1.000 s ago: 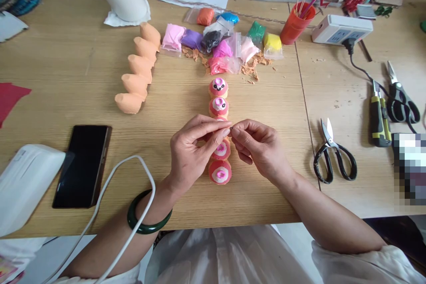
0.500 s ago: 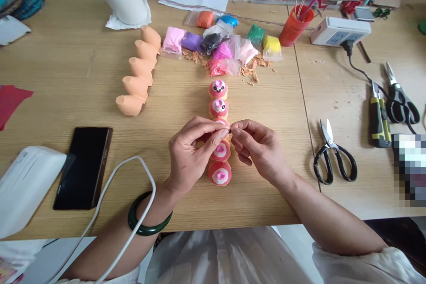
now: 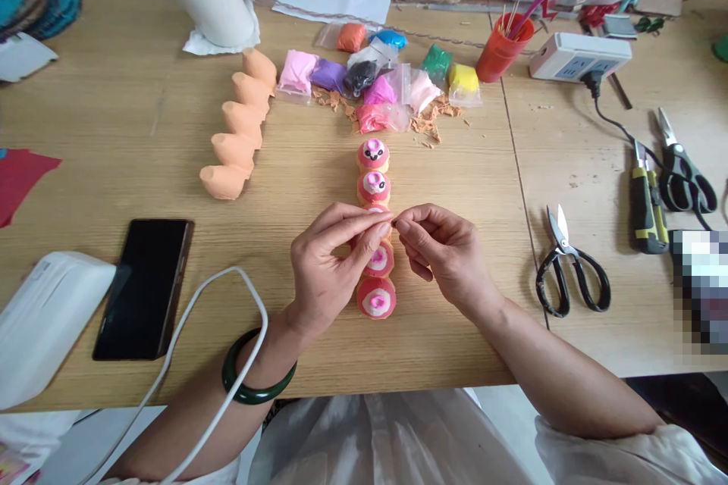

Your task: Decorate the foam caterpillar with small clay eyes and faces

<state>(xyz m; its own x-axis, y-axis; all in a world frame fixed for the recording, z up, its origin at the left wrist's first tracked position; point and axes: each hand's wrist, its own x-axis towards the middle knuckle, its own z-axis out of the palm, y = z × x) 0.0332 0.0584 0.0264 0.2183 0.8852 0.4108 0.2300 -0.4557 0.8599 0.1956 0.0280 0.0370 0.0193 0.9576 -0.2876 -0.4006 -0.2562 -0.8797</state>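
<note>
My left hand and my right hand meet fingertip to fingertip above the middle of a row of decorated egg-carton cups. Between the pinched fingers is a tiny dark bit, likely black clay; most of it is hidden. The cups are red-pink with white patches and pink rings. The farthest cup has two black dots, while the one nearer shows a single black dot at its right. My fingers cover part of the middle cup.
Bags of coloured clay lie beyond the row, with brown scraps around them. A plain orange carton strip stands left. Scissors lie right, a phone left. A white cable crosses above my left forearm.
My hands stay joined over the row, fingertips pinched; the left fingers have straightened slightly. The whole view has shifted very little.
</note>
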